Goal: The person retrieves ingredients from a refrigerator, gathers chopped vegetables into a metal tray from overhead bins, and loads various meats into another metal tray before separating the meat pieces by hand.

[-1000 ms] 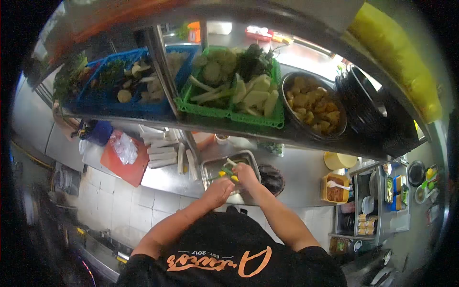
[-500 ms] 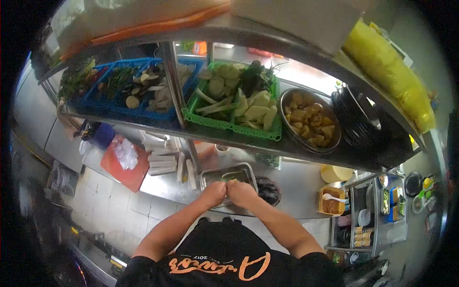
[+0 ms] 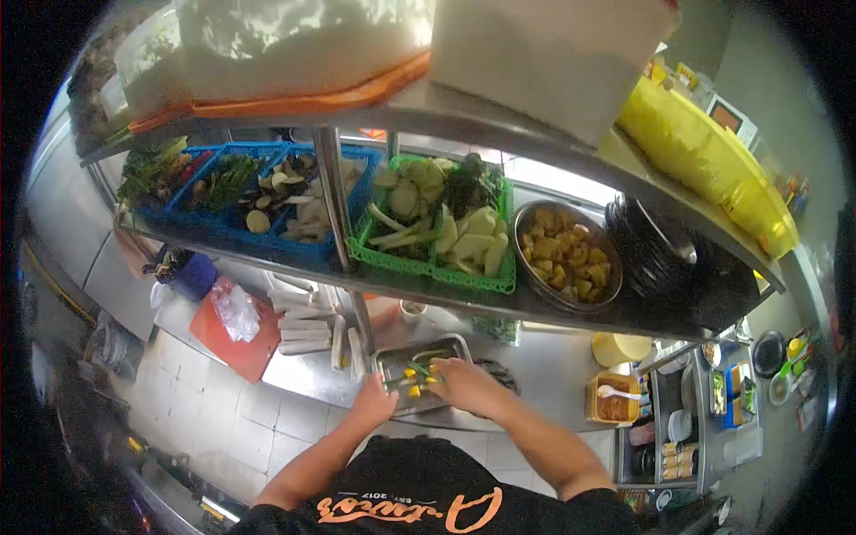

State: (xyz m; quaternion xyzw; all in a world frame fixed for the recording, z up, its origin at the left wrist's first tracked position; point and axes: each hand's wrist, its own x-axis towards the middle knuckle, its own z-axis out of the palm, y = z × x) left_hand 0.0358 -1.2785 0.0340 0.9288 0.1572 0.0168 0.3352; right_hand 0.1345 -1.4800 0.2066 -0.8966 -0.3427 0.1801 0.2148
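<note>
A shallow rectangular metal tray [image 3: 459,341] sits on the steel counter in front of me. Over its left edge, my left hand [image 3: 371,401] is closed at the end of thin green pieces with yellow tips [image 3: 414,390]; they look like stalks, but their kind is unclear. Across from it, over the tray's right side, my right hand [image 3: 461,389] has its fingers closed around more of these pieces. Dark, elongated items [image 3: 501,374] lie beside the tray, partly behind my right hand.
White cut stalks [image 3: 305,332] and a red cutting board [image 3: 234,350] with a plastic bag [image 3: 237,310] lie left. Above the counter, a shelf holds blue [image 3: 234,232] and green [image 3: 477,282] vegetable baskets and a metal bowl [image 3: 615,290]. A sauce container [image 3: 613,408] stands right.
My hands were together over the tray and have moved apart, the left one leftward and down. The green and yellow pieces now show between them. The camera view has tilted slightly upward.
</note>
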